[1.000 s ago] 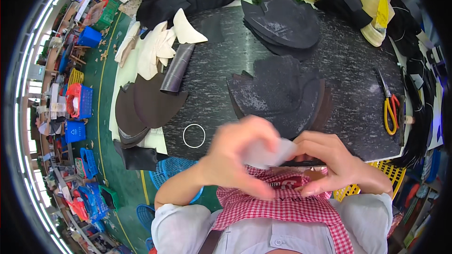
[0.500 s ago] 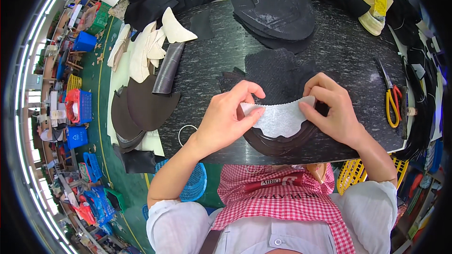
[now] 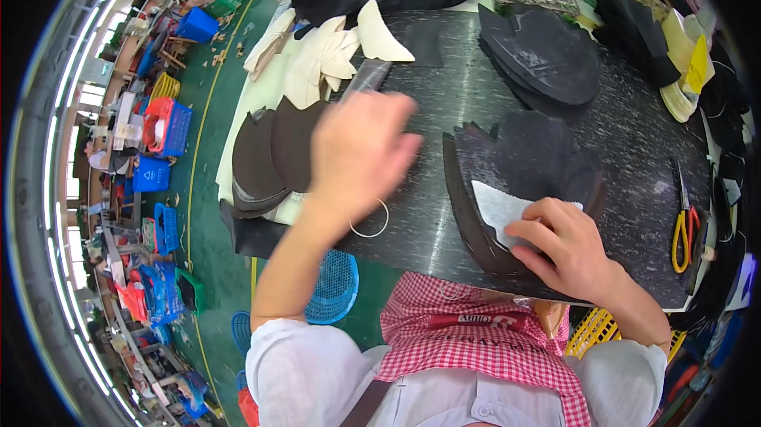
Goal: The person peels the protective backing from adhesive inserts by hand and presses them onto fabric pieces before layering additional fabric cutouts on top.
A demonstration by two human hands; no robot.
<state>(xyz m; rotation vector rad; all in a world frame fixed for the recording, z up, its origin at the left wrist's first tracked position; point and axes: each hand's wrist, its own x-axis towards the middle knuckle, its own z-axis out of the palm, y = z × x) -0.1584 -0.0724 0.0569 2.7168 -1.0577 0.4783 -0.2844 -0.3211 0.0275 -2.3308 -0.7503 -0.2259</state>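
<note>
My left hand (image 3: pixel 361 150) is smeared by motion over the left part of the table, beside a stack of dark brown rounded pieces (image 3: pixel 297 142). Just beyond its fingers shows the end of a dark shiny rolled piece (image 3: pixel 371 74), partly hidden by the hand. A white curved piece (image 3: pixel 495 207) with a scalloped edge lies on a pile of black cut material pieces (image 3: pixel 539 154). Bent fingers of my right hand (image 3: pixel 563 245) press and hold that white piece, covering its right part.
Cream curved pieces (image 3: pixel 317 62) lie at the far left. Another black stack (image 3: pixel 547 55) sits further back. Scissors (image 3: pixel 683 221) with yellow and red handles lie at the right. A thin white ring (image 3: pixel 370 234) is near the front edge, above a blue basket (image 3: pixel 333 288).
My left hand has let go of the white piece and swung left. The white piece, earlier held up between both hands, now rests on the black pile under my right hand. The view has shifted left.
</note>
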